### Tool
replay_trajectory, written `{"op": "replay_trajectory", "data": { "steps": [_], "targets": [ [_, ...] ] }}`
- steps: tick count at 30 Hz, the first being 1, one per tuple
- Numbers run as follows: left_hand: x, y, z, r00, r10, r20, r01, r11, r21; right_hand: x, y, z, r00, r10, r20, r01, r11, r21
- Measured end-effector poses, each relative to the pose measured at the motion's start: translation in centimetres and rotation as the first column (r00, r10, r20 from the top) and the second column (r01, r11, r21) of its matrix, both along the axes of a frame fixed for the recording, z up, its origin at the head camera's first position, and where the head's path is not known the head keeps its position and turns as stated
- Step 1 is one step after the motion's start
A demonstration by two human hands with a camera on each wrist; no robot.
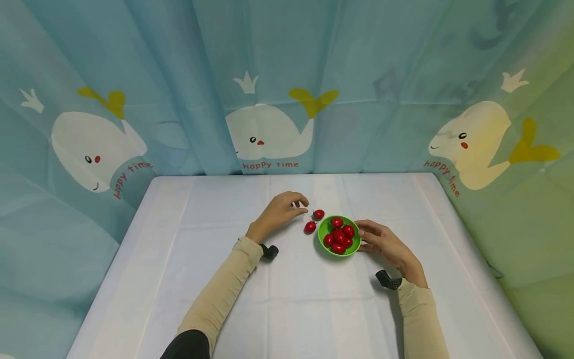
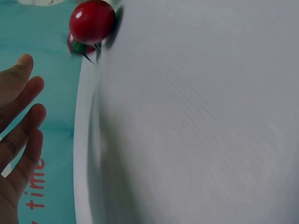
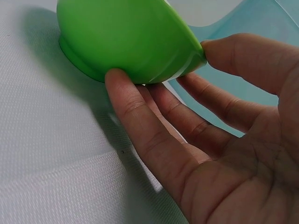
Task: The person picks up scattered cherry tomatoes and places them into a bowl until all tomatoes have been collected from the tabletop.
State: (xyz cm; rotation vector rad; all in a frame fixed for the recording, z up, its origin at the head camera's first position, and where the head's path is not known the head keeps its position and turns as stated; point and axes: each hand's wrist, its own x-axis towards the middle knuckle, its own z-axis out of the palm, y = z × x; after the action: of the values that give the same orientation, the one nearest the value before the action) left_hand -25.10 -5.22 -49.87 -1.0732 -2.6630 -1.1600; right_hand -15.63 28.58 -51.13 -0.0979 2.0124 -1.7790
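A small green bowl (image 1: pixel 321 235) filled with several red cherry tomatoes (image 1: pixel 338 236) stands on the white cloth. My right hand (image 1: pixel 389 244) holds it from the right side. In the right wrist view, fingertips (image 3: pixel 119 84) press the bowl's base and underside while another digit touches its rim. Two more cherry tomatoes, one farther back (image 1: pixel 319 214) and one nearer (image 1: pixel 310 227), lie just left of the bowl. My left hand (image 1: pixel 281 208) hovers left of that pair, thumb and fingers apart and nothing between them. A tomato (image 2: pixel 92 21) also shows beyond those fingers in the left wrist view.
A white cloth (image 1: pixel 188 279) covers the table. Behind it and along both sides hang blue-green curtains (image 1: pixel 179 60) printed with white whales. Black wrist cameras (image 1: pixel 269 252) jut from both sleeves above the cloth.
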Motion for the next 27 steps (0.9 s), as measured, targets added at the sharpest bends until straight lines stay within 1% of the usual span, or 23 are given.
{"op": "replay_trajectory", "data": {
  "steps": [4, 10, 12, 15, 18, 22, 27],
  "targets": [
    [0.0, 0.7, 0.0, 0.999, -0.021, 0.030, 0.021, 1.000, -0.011, 0.0, 0.0, 0.0, 1.000, 0.000, 0.001, 0.000, 1.000, 0.003],
    [-0.2, 1.8, -0.6, 0.993, -0.017, 0.113, 0.027, 0.996, -0.088, 0.1, 0.0, 0.1, 1.000, -0.004, 0.001, 0.004, 1.000, 0.003],
    [-0.2, 2.2, -0.7, 0.992, -0.019, 0.124, 0.033, 0.993, -0.113, 0.1, 0.1, 0.0, 1.000, 0.000, -0.004, 0.000, 1.000, 0.000],
    [-0.2, 2.8, -0.9, 0.991, -0.019, 0.130, 0.040, 0.987, -0.158, 0.1, 0.1, -0.1, 1.000, 0.007, -0.012, -0.007, 1.000, -0.003],
    [-0.1, 3.3, -1.0, 0.993, -0.014, 0.119, 0.038, 0.979, -0.203, 0.1, 0.2, -0.2, 1.000, 0.012, -0.017, -0.012, 1.000, -0.007],
    [-0.1, 3.7, -1.0, 0.994, 0.011, 0.108, 0.016, 0.969, -0.246, 0.1, 0.1, -0.1, 1.000, 0.013, -0.011, -0.013, 1.000, -0.010],
    [-0.1, 3.9, -0.8, 0.993, 0.028, 0.117, 0.003, 0.968, -0.252, 0.1, 0.2, 0.0, 1.000, 0.007, -0.005, -0.007, 1.000, 0.000]
  ]
}}
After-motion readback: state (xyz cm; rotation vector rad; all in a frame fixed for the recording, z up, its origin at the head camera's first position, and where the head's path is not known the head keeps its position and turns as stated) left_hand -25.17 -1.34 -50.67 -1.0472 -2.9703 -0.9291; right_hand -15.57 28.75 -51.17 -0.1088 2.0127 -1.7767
